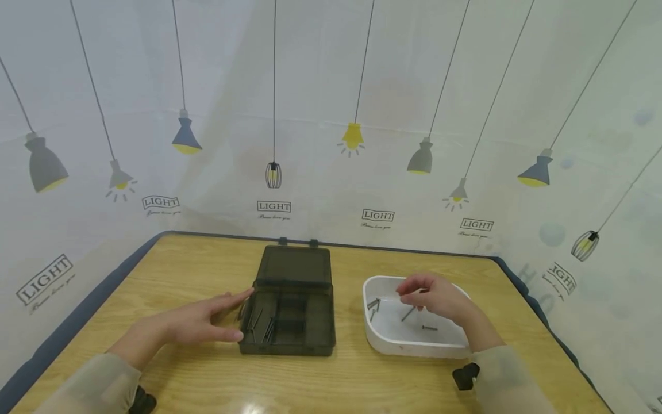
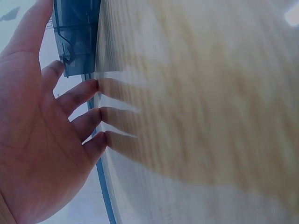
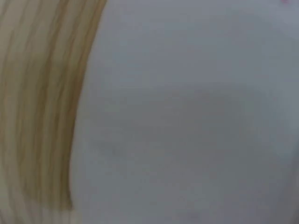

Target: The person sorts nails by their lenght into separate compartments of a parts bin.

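Left hand [image 1: 201,319], fingers spread, stands at the left side of one open dark compartment box [image 1: 289,349] with at least three screws [image 1: 268,330]; only the left wrist view shows its fingertips [image 2: 96,143] meeting the surface [image 2: 224,116]. Right hand [image 1: 431,296], fingers bent, hovers over one white tray [image 1: 400,348] holding several screws; I cannot tell whether it pinches one.

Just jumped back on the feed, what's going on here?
A person is working at a wooden table with screws. Their left hand is at the left side of an open dark case, which has some screws in its left part. The right hand is over a white tray holding more screws; whether it grips one is unclear.
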### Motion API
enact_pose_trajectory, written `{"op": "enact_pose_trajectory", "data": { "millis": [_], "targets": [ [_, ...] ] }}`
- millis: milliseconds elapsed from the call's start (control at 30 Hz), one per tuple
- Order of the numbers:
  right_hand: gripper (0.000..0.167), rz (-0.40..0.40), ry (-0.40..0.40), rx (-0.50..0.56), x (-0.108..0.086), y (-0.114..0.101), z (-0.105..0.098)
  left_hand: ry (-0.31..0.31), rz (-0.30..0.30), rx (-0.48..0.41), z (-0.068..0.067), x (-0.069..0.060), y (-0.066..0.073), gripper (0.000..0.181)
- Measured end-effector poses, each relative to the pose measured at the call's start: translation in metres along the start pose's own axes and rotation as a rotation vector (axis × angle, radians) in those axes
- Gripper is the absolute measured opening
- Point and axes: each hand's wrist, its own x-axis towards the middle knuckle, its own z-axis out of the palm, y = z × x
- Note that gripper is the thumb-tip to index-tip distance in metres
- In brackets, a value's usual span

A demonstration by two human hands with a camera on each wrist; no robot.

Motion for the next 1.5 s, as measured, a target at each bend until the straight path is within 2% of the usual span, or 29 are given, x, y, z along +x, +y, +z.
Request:
{"op": "enact_pose_trajectory", "data": {
  "millis": [233,433,567,800,1167,1333,1500],
  "targets": [
    [0.024,0.115,0.031,-0.094,-0.003,0.020,-0.006,0.005,0.001,-0.002,0.002,0.000,-0.003,0.094],
    [0.029,0.070,0.057,-0.132,-0.004,0.029,-0.005,0.010,0.004,-0.007,0.004,0.001,-0.006,0.094],
    [0.023,0.043,0.052,-0.155,-0.001,0.036,0.000,0.010,-0.002,-0.012,0.003,0.000,-0.004,0.094],
    [0.012,0.089,0.023,-0.169,0.002,0.036,0.006,0.010,-0.006,-0.015,0.002,-0.001,-0.002,0.094],
    [0.011,0.122,0.020,-0.171,0.001,0.040,0.009,0.001,-0.008,-0.014,0.003,-0.001,-0.001,0.092],
    [0.011,0.162,0.026,-0.175,-0.002,0.037,0.009,0.001,-0.009,-0.009,0.002,0.000,0.000,0.092],
    [0.010,0.154,0.034,-0.197,-0.002,0.036,0.009,-0.006,0.002,-0.010,0.001,0.000,0.002,0.091]
  ]
}}
